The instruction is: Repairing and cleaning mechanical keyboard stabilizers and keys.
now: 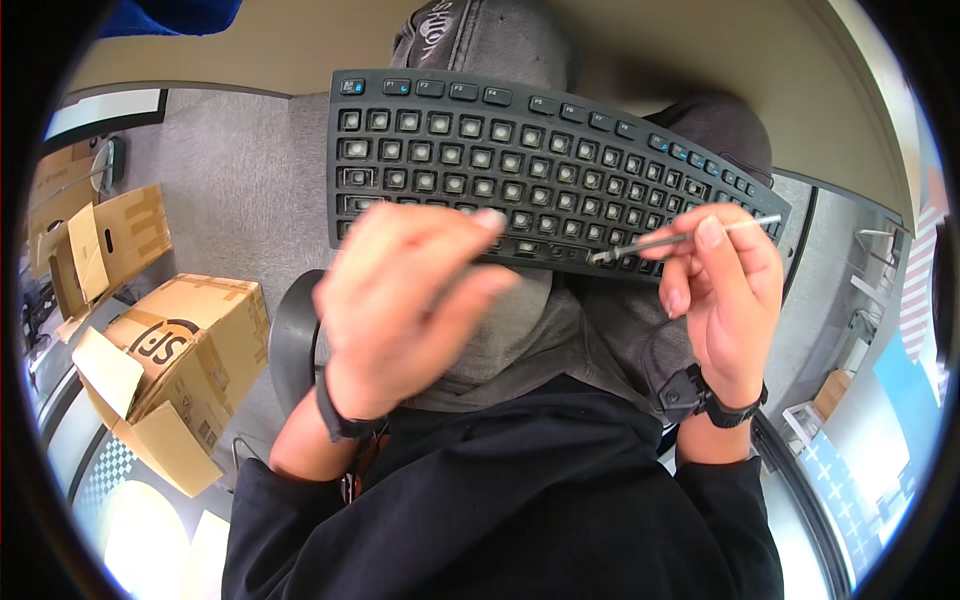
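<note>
A black keyboard [430, 168] lies tilted across my lap. Most of its keycaps are off, leaving rows of square sockets with pale centres; the top row of small keys still has its caps. My right hand [725, 285] pinches a slim brush [660, 242] between thumb and fingers. The pale tip of the brush is at the keyboard's lower edge, right of the middle. My left hand [400, 300], blurred by motion, is over the keyboard's lower left part. Its thumb and index finger are apart, with nothing seen between them; the other fingers are hidden.
Open cardboard boxes [195, 340] stand on the grey floor [230, 190] at the left. Beside my left forearm is a dark chair armrest [297, 325]. A beige desk panel [300, 45] runs above the keyboard. Dark straps circle both my wrists.
</note>
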A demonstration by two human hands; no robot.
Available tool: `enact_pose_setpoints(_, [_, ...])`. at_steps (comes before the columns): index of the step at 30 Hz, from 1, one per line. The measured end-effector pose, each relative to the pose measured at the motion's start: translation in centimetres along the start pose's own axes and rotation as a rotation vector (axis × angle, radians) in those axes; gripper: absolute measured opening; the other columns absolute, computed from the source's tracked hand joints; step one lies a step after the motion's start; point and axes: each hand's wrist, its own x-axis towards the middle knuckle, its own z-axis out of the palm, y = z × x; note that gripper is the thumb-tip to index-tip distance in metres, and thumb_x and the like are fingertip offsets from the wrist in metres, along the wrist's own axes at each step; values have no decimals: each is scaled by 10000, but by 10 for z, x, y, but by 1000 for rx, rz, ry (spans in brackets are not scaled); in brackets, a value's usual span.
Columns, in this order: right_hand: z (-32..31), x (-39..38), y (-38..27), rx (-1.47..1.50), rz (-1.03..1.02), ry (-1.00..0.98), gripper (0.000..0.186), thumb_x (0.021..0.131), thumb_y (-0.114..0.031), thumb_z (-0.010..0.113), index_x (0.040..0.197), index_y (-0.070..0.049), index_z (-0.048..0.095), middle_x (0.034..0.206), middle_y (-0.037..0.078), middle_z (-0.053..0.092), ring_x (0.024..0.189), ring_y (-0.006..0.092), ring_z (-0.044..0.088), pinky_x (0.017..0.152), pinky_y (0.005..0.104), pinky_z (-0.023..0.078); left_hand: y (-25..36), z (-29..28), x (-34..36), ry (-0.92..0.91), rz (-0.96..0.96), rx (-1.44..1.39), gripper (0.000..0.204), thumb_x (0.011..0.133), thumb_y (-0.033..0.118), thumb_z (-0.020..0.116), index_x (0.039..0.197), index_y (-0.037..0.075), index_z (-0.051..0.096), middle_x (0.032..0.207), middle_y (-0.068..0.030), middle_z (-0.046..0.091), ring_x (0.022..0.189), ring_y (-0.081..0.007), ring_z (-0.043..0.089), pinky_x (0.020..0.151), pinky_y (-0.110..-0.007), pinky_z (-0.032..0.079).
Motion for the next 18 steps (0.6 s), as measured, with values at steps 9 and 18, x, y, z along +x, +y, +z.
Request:
enact_pose_setpoints(9, [11, -40, -5, -3, -57, -112, 187, 1040, -103, 557, 1038, 72, 624, 987, 252, 737, 628, 131, 626, 602, 244, 517, 23, 23, -8, -149, -23, -240, 276, 773, 76, 846, 999, 16, 699, 873, -98, 691, 708, -241, 645, 602, -332, 497])
enact_pose_setpoints(18, [1, -39, 4, 22, -178, -84, 165, 1040, -90, 560, 1087, 54, 625, 1034, 240, 735, 687, 129, 632, 630, 252, 518, -1, -17, -8, 211, -227, -239, 43, 896, -14, 689, 931, 2, 670, 836, -93, 655, 703, -184, 604, 614, -282, 480])
